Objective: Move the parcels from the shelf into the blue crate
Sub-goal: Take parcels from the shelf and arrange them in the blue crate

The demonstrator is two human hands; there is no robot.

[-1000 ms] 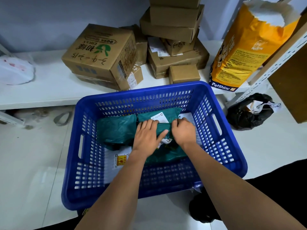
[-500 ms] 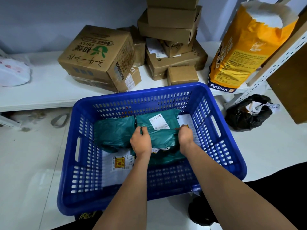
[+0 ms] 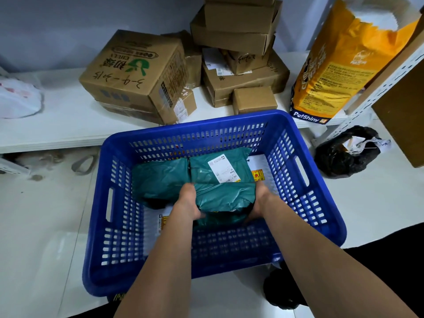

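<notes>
- The blue crate point(image 3: 325, 230) sat on the floor at 6 o'clock from the white shelf point(image 3: 68, 125), already holding several parcels; cardboard boxes point(image 3: 135, 74) were left on the shelf at 12 o'clock from it.
- The green parcel point(image 3: 226, 193) with a white label lay in the crate's middle, on another green bag at its 9 o'clock and a white parcel at its 3 o'clock.
- The left hand point(image 3: 188, 203) gripped the parcel's 9 o'clock edge, fingers tucked under and out of sight.
- The right hand point(image 3: 260, 203) gripped the 3 o'clock edge likewise; how far either hand was curled could not be told.
- To do this well, I judged the parcel should be settled flat, label up, and pushed toward 12 o'clock so room remained for the boxes.
- Compared with a second ago, both hands had slid from the parcel's top to its sides, and the label was uncovered.
</notes>
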